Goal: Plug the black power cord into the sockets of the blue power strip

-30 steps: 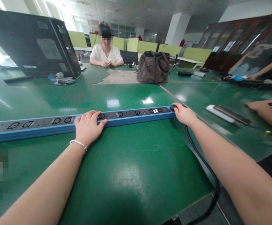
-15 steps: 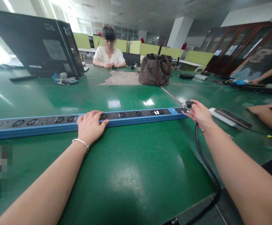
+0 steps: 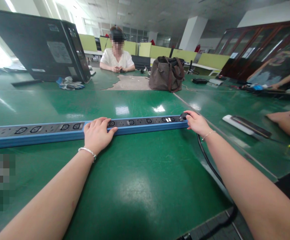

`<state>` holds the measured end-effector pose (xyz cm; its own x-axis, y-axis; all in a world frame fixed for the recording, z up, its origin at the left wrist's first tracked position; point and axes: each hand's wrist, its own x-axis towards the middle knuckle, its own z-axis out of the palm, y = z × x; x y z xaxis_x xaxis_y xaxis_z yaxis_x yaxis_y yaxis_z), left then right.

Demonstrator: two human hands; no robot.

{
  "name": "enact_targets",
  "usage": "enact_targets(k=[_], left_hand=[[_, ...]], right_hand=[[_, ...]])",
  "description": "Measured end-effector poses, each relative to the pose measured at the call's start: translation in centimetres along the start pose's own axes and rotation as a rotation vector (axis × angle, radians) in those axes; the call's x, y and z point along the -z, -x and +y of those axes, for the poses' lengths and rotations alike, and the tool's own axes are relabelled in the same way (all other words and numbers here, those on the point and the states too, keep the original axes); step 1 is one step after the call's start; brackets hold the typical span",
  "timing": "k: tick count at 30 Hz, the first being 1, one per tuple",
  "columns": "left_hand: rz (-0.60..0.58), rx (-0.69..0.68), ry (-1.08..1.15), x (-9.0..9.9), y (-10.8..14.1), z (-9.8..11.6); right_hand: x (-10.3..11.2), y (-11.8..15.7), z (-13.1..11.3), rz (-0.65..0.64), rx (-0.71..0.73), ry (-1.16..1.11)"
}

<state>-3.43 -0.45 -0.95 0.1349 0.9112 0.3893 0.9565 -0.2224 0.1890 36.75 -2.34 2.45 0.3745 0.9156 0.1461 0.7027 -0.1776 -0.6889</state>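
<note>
A long blue power strip (image 3: 134, 131) with a black socket face lies across the green table. My left hand (image 3: 97, 131) is laid over its middle, fingers on top and thumb along the near side, gripping it. At the strip's right end, my right hand (image 3: 197, 124) is closed around a black plug (image 3: 183, 116). The plug is at the socket face; whether it is seated in a socket I cannot tell. From below this hand a thick black cable (image 3: 210, 163) hangs down past the table's near edge. My right hand hides the strip's right tip.
A black computer case (image 3: 47, 50) stands at back left, with gloves (image 3: 70, 83) beside it. A brown bag (image 3: 166, 74) sits at the back. One person (image 3: 117, 60) sits opposite; another person's hand (image 3: 285, 116) rests at right near a white-and-black bar (image 3: 246, 126).
My right hand has moved left with the plug, from beyond the strip's right end onto its socket face. The left hand stays on the strip.
</note>
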Motion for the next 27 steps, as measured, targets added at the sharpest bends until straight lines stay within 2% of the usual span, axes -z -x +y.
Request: enact_targets(k=[7, 22, 27], left_hand=[[0.001, 0.001, 0.0, 0.1, 0.0, 0.1], [0.011, -0.001, -0.005, -0.1, 0.0, 0.0], [0.017, -0.001, -0.002, -0.2, 0.0, -0.1]], right_hand=[[-0.1, -0.5, -0.2, -0.028, 0.021, 0.088], [-0.6, -0.9, -1.3, -0.066, 0.116, 0.574], [-1.2, -0.2, -0.9, -0.035, 0.125, 0.6]])
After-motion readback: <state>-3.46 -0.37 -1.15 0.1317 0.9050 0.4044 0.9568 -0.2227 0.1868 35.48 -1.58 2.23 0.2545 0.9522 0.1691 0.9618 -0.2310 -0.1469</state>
